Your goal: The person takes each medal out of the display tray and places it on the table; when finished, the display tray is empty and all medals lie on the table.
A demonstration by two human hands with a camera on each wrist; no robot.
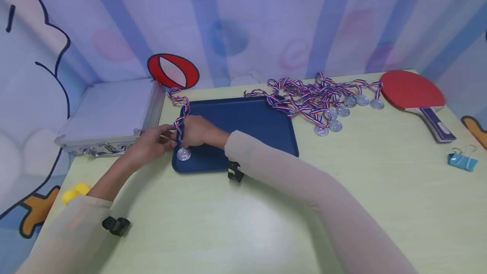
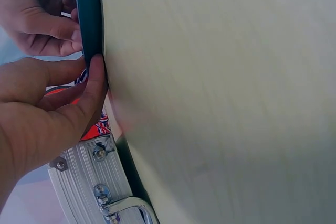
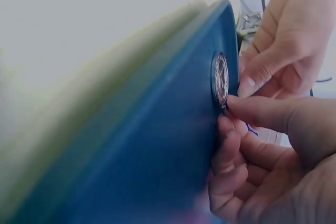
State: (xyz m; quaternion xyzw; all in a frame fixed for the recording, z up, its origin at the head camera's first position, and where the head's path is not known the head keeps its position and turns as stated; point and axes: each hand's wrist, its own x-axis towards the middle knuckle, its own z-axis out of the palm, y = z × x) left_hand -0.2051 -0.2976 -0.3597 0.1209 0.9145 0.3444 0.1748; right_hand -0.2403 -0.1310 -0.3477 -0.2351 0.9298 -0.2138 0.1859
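A silver medal [image 1: 184,154] on a red, white and blue ribbon [image 1: 176,96] lies at the left end of a dark blue tray [image 1: 243,117]. My right hand [image 1: 199,131] pinches the ribbon just beside the medal disc, thumb and fingertips close over the tray; the right wrist view shows the disc [image 3: 220,80] flat against the tray surface. With thumb and fingers, my left hand [image 1: 150,145] holds the tray's left rim. In the left wrist view its fingertips [image 2: 95,69] lie on the rim's outer side. The ribbon runs back between both hands, past the tray's far left corner.
A silver case [image 1: 110,109] stands left of the tray. Behind and right of it lies a heap of medals with tangled ribbons [image 1: 304,96]. Farther right are a red table tennis bat [image 1: 412,90] and a blue binder clip [image 1: 462,160]. A yellow object [image 1: 76,192] sits by my left forearm.
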